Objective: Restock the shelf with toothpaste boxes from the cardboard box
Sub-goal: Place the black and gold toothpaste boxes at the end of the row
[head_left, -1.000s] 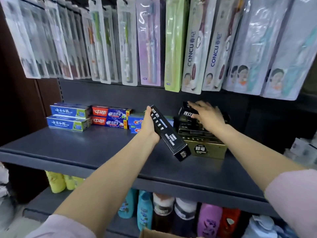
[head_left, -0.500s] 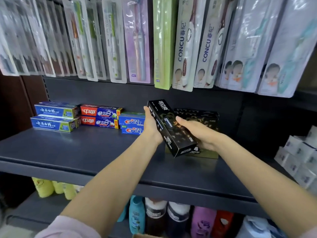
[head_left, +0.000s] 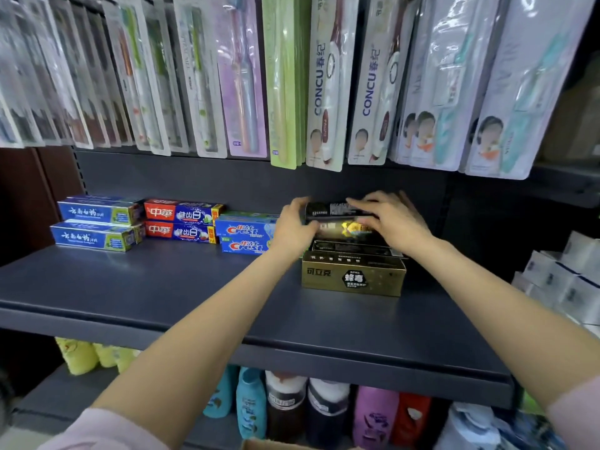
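**A shop's oral-care aisle**

Packaged toothbrushes (head_left: 328, 86) hang in dense rows above a dark retail shelf (head_left: 162, 297). Branded toothpaste boxes (head_left: 181, 220) sit stacked in neat facings on it, and rows of bottles (head_left: 285, 407) fill the shelf below, with white boxes (head_left: 565, 280) stacked at right.

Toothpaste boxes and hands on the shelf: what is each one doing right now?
Black box: lying flat atop the stack, held by both hands.
Gold box: flat on the shelf, bottom of the stack.
Crest boxes: stacked in two.
Left hand: gripping the black box's end.
Right hand: fingers over the black box.
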{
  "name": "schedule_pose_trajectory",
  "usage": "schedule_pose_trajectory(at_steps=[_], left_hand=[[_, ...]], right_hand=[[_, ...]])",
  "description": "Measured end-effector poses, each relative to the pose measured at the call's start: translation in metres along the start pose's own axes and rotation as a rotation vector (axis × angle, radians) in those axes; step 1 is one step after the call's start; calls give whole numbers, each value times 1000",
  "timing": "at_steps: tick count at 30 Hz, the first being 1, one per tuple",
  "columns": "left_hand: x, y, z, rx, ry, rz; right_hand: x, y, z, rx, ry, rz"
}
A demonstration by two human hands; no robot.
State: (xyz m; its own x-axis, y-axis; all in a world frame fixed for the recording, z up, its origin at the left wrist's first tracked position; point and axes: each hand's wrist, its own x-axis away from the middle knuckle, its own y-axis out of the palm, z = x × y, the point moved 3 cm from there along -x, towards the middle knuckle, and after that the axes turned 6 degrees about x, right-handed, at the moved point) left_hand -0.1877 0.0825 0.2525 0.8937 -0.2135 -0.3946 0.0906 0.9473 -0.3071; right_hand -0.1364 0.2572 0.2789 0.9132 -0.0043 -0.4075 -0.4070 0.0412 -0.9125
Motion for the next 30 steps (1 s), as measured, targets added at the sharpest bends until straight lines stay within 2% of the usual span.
schedule_pose_trajectory(at_steps=[2, 4, 7, 10, 15, 21, 25, 30], left_hand=[[1, 9, -1, -199, -7, -100], [2, 16, -4, -337, 8, -189], [3, 15, -6, -389, 38, -225], [4, 10, -9, -342, 42, -245], [11, 7, -7, -313, 48, -205], [57, 8, 4, -308, 97, 5], [124, 17, 8, -277, 82, 97], [224, 51, -11, -341, -57, 86]], right_hand=[[2, 22, 1, -14, 23, -74], [6, 37, 0, -24, 67, -58], [7, 40, -2, 44, 64, 4], [6, 39, -6, 52, 82, 36], [9, 37, -13, -25, 98, 45], [62, 16, -26, -324, 75, 232], [121, 9, -35, -571, 14, 139], [212, 32, -33, -592, -102, -102]])
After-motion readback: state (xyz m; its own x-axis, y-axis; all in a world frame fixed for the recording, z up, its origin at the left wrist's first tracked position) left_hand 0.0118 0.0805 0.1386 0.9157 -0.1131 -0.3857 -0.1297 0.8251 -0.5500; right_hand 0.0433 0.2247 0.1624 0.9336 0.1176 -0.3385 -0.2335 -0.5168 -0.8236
